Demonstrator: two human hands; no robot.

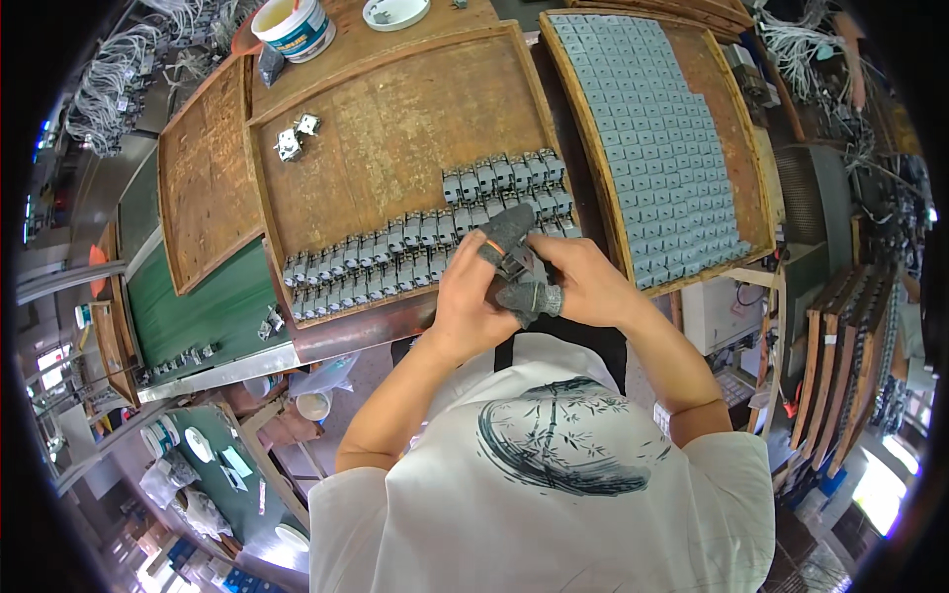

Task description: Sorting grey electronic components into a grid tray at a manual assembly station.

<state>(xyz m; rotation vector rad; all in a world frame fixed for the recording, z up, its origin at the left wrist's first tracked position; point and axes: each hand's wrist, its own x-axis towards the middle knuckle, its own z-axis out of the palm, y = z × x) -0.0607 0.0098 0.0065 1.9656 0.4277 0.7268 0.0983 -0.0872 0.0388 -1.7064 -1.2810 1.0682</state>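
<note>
Head view: left hand and right hand, grey finger cots on, both pinch one small grey metal part together at centre. Wooden tray at 11 o'clock holds rows of parts; second tray at 1 o'clock.

Grey finger cots are covering fingertips; one is showing an orange band. Grey components are lying on a brown wooden tray. The white shirt is showing a dark brush-painted bamboo pattern.
</note>
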